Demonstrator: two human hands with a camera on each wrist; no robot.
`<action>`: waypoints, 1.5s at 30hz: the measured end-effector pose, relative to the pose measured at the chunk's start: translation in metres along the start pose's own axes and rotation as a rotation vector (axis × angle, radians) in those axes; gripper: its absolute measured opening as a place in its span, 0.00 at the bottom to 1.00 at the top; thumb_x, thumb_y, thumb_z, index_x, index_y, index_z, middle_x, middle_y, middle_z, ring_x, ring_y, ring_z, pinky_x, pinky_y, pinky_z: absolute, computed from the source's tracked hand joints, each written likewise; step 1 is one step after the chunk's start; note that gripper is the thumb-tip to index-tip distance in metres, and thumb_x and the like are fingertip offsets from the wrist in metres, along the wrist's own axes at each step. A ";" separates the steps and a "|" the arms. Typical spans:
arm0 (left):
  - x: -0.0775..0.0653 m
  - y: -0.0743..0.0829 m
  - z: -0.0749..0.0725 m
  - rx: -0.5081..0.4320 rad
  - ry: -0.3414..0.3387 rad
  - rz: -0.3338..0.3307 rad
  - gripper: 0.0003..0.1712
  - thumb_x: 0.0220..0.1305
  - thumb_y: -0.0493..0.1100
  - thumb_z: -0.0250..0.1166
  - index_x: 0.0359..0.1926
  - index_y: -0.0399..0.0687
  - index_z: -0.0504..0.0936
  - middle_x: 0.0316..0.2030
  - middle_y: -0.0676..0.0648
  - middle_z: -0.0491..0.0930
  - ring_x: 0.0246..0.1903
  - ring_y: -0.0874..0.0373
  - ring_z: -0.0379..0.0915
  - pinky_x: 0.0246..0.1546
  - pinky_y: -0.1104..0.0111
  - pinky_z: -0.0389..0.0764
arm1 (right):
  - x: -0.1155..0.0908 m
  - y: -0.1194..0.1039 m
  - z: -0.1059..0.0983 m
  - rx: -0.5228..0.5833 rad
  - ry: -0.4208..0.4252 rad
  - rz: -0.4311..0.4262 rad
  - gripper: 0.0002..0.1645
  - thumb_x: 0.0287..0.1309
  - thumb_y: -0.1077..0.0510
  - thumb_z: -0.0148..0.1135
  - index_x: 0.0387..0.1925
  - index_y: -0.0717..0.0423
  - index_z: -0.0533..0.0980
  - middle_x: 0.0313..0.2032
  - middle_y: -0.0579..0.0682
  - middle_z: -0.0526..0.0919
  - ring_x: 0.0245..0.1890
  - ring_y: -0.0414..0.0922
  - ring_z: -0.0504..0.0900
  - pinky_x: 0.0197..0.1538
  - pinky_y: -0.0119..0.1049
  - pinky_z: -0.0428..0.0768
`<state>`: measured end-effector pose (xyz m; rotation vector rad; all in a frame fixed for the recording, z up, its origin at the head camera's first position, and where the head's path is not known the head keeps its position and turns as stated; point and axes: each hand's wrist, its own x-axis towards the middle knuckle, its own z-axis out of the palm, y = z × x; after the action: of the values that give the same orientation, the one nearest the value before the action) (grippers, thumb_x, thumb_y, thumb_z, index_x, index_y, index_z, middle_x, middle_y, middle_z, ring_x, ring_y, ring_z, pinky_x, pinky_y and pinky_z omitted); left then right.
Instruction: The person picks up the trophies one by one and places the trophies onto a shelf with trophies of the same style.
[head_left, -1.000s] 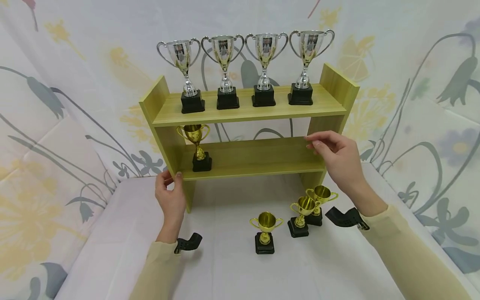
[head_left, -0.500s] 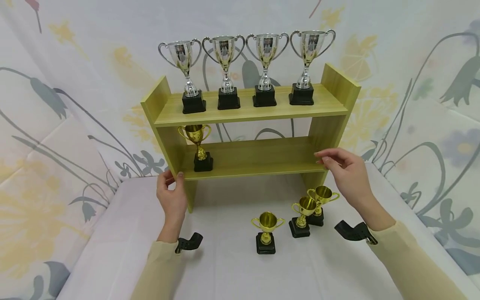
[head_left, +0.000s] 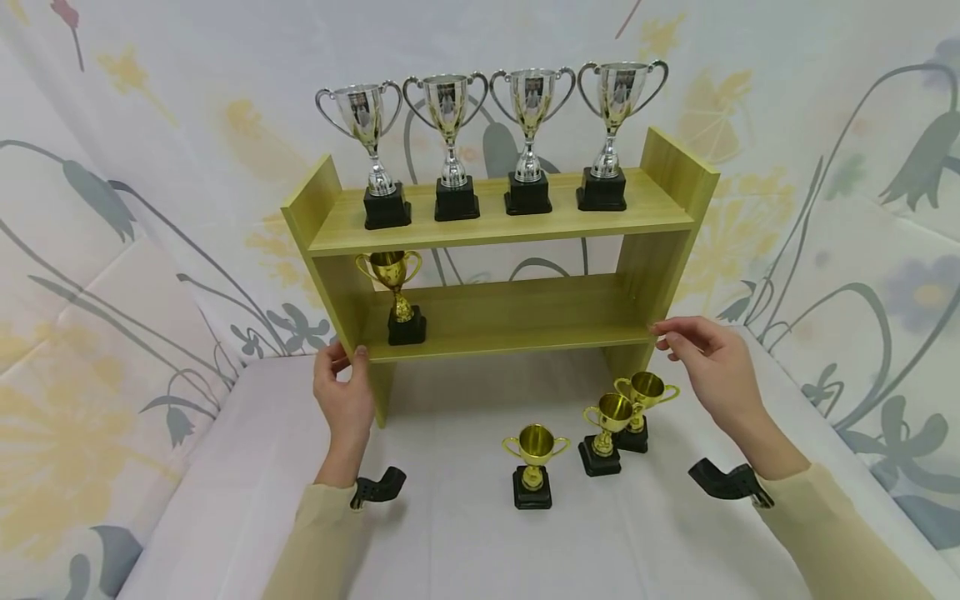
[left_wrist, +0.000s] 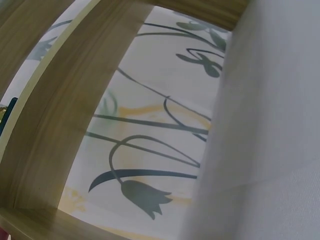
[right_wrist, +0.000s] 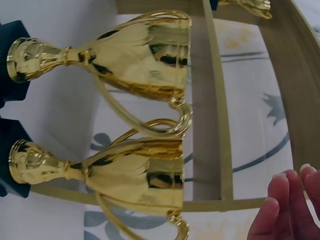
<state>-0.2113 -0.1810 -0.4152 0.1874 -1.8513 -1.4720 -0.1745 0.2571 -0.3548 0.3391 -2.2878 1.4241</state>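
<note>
My left hand point(head_left: 343, 400) holds the lower left side panel of a two-tier wooden shelf point(head_left: 517, 317), thumb on the front edge and fingers behind. Near the right panel's front edge, my right hand point(head_left: 712, 367) hovers with loosely bent fingers point(right_wrist: 279, 192) and nothing between them. One gold trophy cup point(head_left: 390, 271) stands at the left end of the lower board. Below my right hand, two gold trophy cups point(head_left: 611, 411) point(head_left: 647, 387) stand close together on the table, overlapping in this view. A third gold trophy cup point(head_left: 534, 443) stands upright left of them.
Several silver trophy cups point(head_left: 529, 100) on black bases line the top board. White cloth covers the table point(head_left: 450, 533). Flower-printed fabric point(head_left: 172, 100) hangs behind and at both sides. Dark wrist cameras point(head_left: 381, 485) sit at both sleeve cuffs.
My right hand has drawn back from the right end of the lower board, moving down and to the right. The left hand keeps its place on the shelf panel, and the cups stand as before.
</note>
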 end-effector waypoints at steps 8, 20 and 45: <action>0.000 0.000 0.000 -0.002 -0.005 -0.005 0.14 0.70 0.41 0.61 0.50 0.35 0.77 0.42 0.44 0.74 0.43 0.59 0.69 0.45 0.66 0.68 | -0.010 0.017 -0.005 -0.054 0.013 0.057 0.12 0.71 0.64 0.54 0.48 0.66 0.80 0.41 0.35 0.82 0.39 0.35 0.80 0.40 0.22 0.76; 0.002 0.002 0.001 -0.013 -0.001 -0.001 0.13 0.69 0.40 0.61 0.49 0.34 0.77 0.42 0.43 0.75 0.43 0.59 0.70 0.43 0.67 0.69 | -0.032 0.041 -0.011 -0.134 0.010 0.165 0.14 0.73 0.57 0.53 0.49 0.62 0.79 0.43 0.46 0.84 0.39 0.35 0.79 0.39 0.21 0.75; 0.001 -0.002 0.000 -0.018 -0.004 0.010 0.13 0.69 0.40 0.61 0.49 0.34 0.77 0.42 0.43 0.74 0.42 0.60 0.69 0.42 0.68 0.70 | -0.056 0.072 -0.003 -0.195 -0.293 0.318 0.17 0.67 0.56 0.63 0.52 0.63 0.78 0.53 0.61 0.81 0.52 0.51 0.77 0.43 0.37 0.78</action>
<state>-0.2125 -0.1817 -0.4164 0.1664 -1.8391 -1.4820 -0.1543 0.2910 -0.4371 0.1327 -2.7962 1.3502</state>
